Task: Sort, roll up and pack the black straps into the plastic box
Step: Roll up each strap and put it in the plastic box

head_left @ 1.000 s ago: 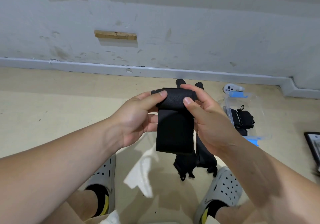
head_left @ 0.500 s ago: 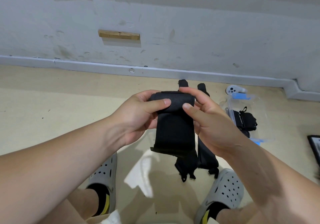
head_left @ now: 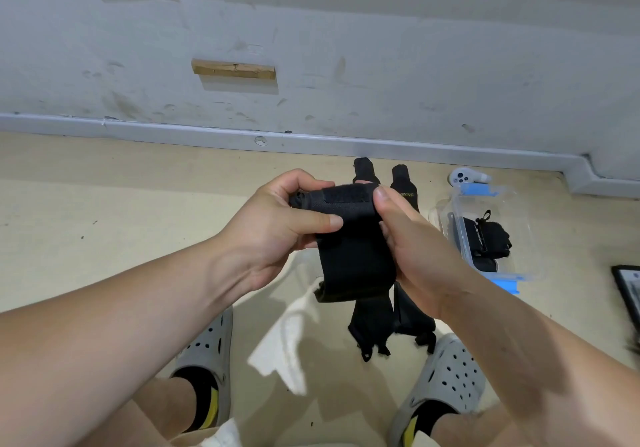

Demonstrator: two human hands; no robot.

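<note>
A wide black strap (head_left: 353,259) hangs in front of me, its top end rolled into a thick coil. My left hand (head_left: 277,228) grips the coil's left end with thumb across the front. My right hand (head_left: 412,249) pinches the coil's right end, thumb on top. Two more black straps (head_left: 388,318) lie lengthwise on the floor behind and below it, their far tips (head_left: 363,167) showing above my hands. The clear plastic box (head_left: 519,235) with blue clips sits on the floor to the right, holding rolled black straps (head_left: 485,238).
A white controller (head_left: 465,177) lies by the wall past the box. A white cloth (head_left: 287,339) lies on the beige floor between my grey clogs (head_left: 446,374). A dark framed object (head_left: 628,290) is at the right edge. The grey wall and skirting run close ahead.
The coil at the strap's top has grown thicker and the hanging tail has shortened as both hands kept rolling it downward.
</note>
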